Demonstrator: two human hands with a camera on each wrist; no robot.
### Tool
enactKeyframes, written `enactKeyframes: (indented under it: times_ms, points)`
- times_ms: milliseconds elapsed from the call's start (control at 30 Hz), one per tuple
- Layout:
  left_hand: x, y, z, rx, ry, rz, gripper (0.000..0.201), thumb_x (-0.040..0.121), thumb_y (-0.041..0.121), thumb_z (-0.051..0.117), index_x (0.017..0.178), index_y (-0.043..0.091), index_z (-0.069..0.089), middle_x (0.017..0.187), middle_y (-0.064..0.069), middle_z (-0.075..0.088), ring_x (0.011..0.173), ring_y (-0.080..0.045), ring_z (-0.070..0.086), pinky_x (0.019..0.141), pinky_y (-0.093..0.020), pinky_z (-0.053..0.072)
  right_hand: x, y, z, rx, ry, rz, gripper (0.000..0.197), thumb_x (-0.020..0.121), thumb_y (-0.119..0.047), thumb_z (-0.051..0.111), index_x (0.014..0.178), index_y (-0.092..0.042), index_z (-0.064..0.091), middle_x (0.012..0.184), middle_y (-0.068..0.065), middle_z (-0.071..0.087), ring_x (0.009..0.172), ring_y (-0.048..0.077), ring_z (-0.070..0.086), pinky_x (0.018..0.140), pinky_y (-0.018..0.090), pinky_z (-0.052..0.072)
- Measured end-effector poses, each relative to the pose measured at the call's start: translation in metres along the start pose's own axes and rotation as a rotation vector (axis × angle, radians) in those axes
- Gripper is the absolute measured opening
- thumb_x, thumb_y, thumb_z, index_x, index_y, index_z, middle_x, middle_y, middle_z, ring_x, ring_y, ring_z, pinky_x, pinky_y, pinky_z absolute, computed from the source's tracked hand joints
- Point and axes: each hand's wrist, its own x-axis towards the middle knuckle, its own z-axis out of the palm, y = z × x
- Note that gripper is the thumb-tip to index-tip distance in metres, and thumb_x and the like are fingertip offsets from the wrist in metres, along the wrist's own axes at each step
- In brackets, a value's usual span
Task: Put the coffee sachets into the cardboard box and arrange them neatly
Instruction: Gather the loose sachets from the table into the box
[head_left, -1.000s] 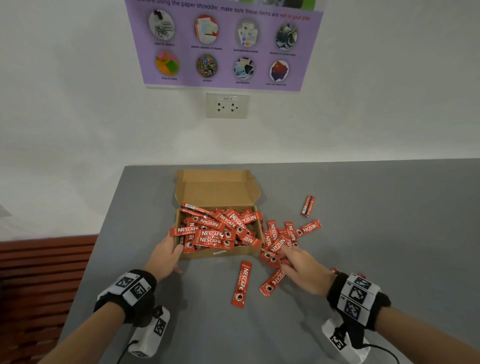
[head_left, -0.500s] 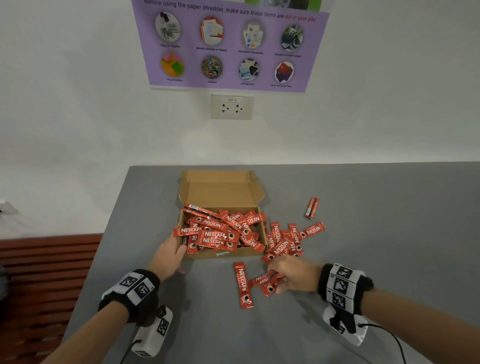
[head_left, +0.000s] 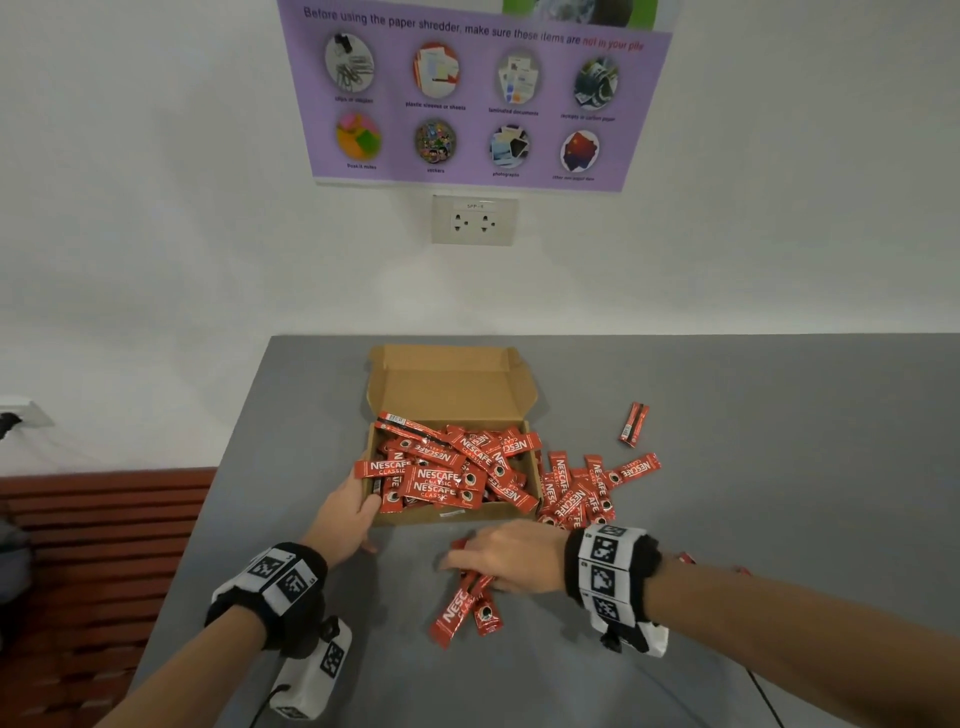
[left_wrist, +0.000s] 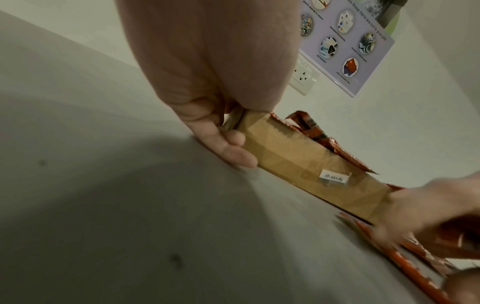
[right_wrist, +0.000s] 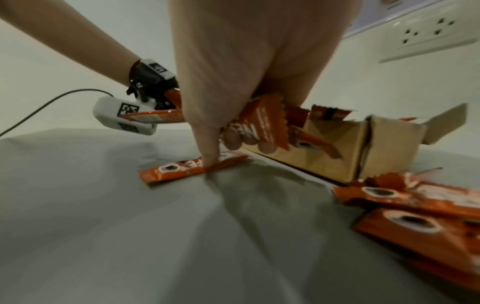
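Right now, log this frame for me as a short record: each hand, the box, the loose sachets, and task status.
left hand: holds the cardboard box's near-left corner
right hand: grip on several coffee sachets, one finger pressing another flat on the table
cardboard box: open, piled with jumbled sachets
loose pile: beside the box's right wall
stray sachet: apart, farther right
status: unfinished, contents not arranged
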Motion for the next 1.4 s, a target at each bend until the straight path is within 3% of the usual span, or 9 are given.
enactKeyframes:
  times_ms: [300,433,567,667,900,1067,1133,1267,1400]
  points:
    - [-0.001,0.000,0.000,0.002,0.017,0.032,0.018,0.099,0.009,0.037,0.116,0.013,0.038,0.101,-0.006,0.052,0.084,-0.021,0.055,0.063,-0.027,0.054,0.001,0.002,-0.004,-0.006,-0.026,0.031,0.024,0.087,-0.002,0.057,0.111,0.000,0.051,0.105,0.018,0.059,0.098,0.033,0.056,0.081,0.047,0.050]
    - [0.001,-0.002,0.000,0.039,0.042,0.034,0.019,0.099,0.009,0.037,0.117,0.008,0.043,0.101,-0.004,0.054,0.093,-0.024,0.058,0.087,-0.037,0.049,-0.003,0.006,-0.033,0.204,0.248,0.118,0.019,0.088,-0.007,0.056,0.107,-0.008,0.055,0.106,0.006,0.063,0.097,0.019,0.059,0.088,0.031,0.050]
    - [0.001,-0.003,0.000,0.035,0.014,0.021,0.021,0.099,0.010,0.037,0.119,0.009,0.040,0.102,-0.006,0.053,0.085,-0.021,0.055,0.060,-0.019,0.049,0.010,0.023,-0.065,0.190,0.402,0.280,0.020,0.086,-0.005,0.055,0.105,-0.011,0.052,0.105,0.003,0.062,0.093,0.017,0.059,0.081,0.031,0.050]
    - [0.002,-0.002,-0.001,0.061,0.010,0.009,0.015,0.098,0.010,0.038,0.113,0.010,0.040,0.099,-0.008,0.052,0.085,-0.025,0.056,0.068,-0.029,0.052,0.024,0.033,-0.064,0.232,0.413,0.380,0.019,0.085,-0.006,0.057,0.104,-0.009,0.053,0.102,0.006,0.062,0.089,0.020,0.059,0.075,0.033,0.050]
    - [0.000,0.002,0.000,0.047,0.013,0.008,0.006,0.097,0.009,0.039,0.102,0.012,0.038,0.085,-0.003,0.048,0.083,-0.026,0.053,0.071,-0.033,0.050,0.019,0.048,-0.046,0.414,0.354,0.428,0.071,0.080,-0.030,0.070,0.139,-0.016,0.033,0.135,0.005,0.043,0.123,0.016,0.041,0.104,0.030,0.036]
    - [-0.001,0.002,0.000,0.025,0.018,-0.009,0.010,0.098,0.009,0.037,0.108,0.007,0.040,0.086,-0.005,0.049,0.075,-0.024,0.055,0.054,-0.023,0.051,-0.050,0.066,-0.050,0.431,0.535,0.635,0.056,0.089,-0.035,0.059,0.137,-0.014,0.038,0.138,0.006,0.044,0.125,0.017,0.044,0.108,0.033,0.035]
    - [0.000,0.001,-0.001,0.004,0.024,-0.015,0.011,0.098,0.008,0.037,0.109,0.006,0.039,0.091,-0.011,0.052,0.071,-0.023,0.055,0.044,-0.020,0.048,-0.091,0.076,-0.034,0.417,0.426,0.773,0.050,0.086,-0.032,0.064,0.128,-0.011,0.047,0.127,0.008,0.053,0.117,0.020,0.052,0.099,0.033,0.041]
    - [0.004,-0.002,-0.003,0.035,0.049,-0.015,0.018,0.097,0.007,0.039,0.114,0.002,0.041,0.100,-0.023,0.056,0.080,-0.037,0.059,0.061,-0.036,0.055,-0.155,0.073,0.008,0.440,0.034,1.111,0.073,0.077,-0.048,0.068,0.133,-0.012,0.038,0.131,0.011,0.043,0.117,0.029,0.047,0.098,0.035,0.041]
    - [0.003,-0.003,0.003,0.008,0.023,-0.021,0.031,0.098,0.007,0.037,0.128,-0.002,0.036,0.099,-0.018,0.050,0.069,-0.027,0.054,0.038,-0.014,0.046,-0.184,0.059,0.041,0.404,0.016,1.324,0.084,0.079,-0.062,0.056,0.140,-0.013,0.026,0.139,0.017,0.034,0.120,0.037,0.044,0.097,0.042,0.041]
